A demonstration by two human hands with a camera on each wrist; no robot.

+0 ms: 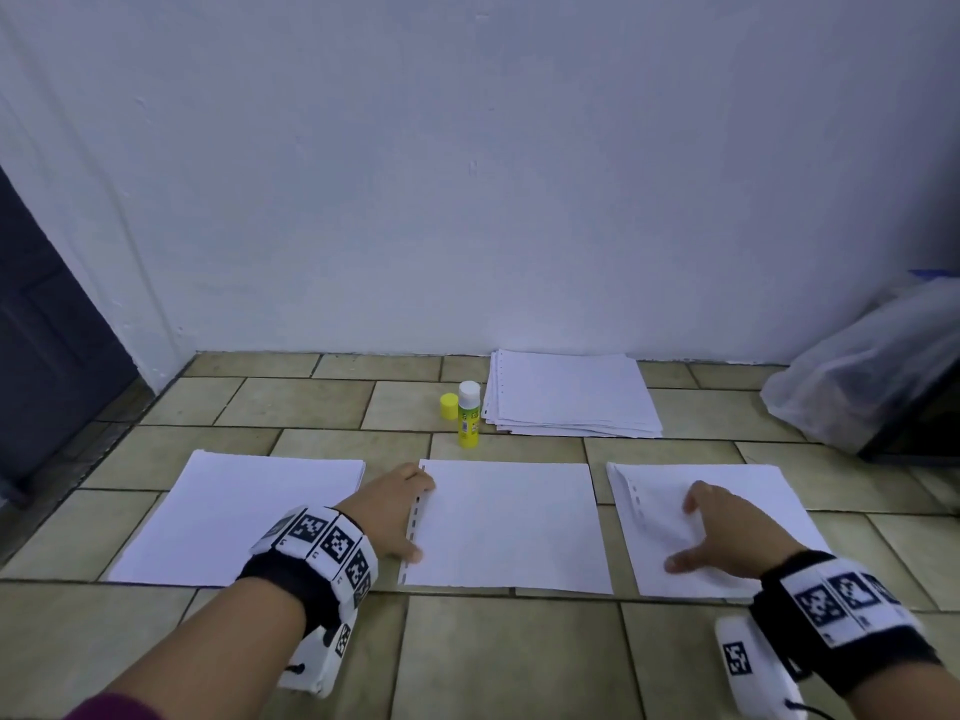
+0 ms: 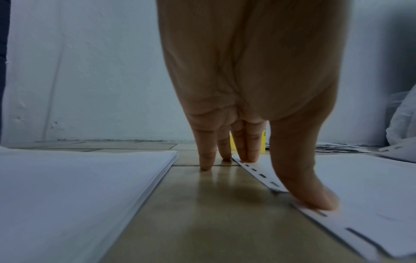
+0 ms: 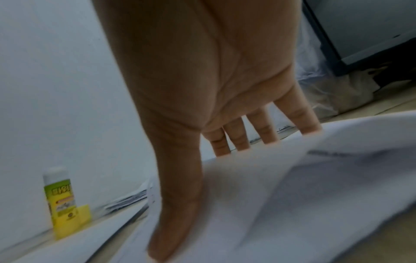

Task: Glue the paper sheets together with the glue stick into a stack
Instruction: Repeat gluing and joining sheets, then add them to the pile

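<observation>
Nearest to the person, both forearms reach out low over the tiled floor (image 1: 498,662), each wrist wrapped in a band of black-and-white markers. The left hand (image 1: 395,509) sits at the punched left edge of the middle sheet (image 1: 511,527); its fingers (image 2: 245,149) are straight and fairly close together, two tips and the thumb pressing down on the perforated strip, the other two on the bare tile beside it. My guess is it pins that sheet so it cannot slide while the next one comes over.

The right hand (image 1: 727,532) is spread wide over the right-hand pile (image 1: 748,511), thumb out to the side. In the right wrist view the top sheet (image 3: 292,186) bulges up under the palm (the picture is blurred, so whether the fingers have really caught the paper I cannot tell). It looks like the start of lifting one sheet to carry across.

To the left lies a thicker stack of sheets (image 1: 244,517), edges squared, touched by neither hand.

Farther back, between the middle sheet and the wall, the glue stick (image 1: 468,414) stands upright and uncapped, its yellow cap (image 1: 449,406) on the tile just beside it, both within easy reach. Next to it is a looser pile of punched sheets (image 1: 571,394), fanned at its edges. In the far right corner a clear plastic bag (image 1: 857,387) slumps against something dark.
</observation>
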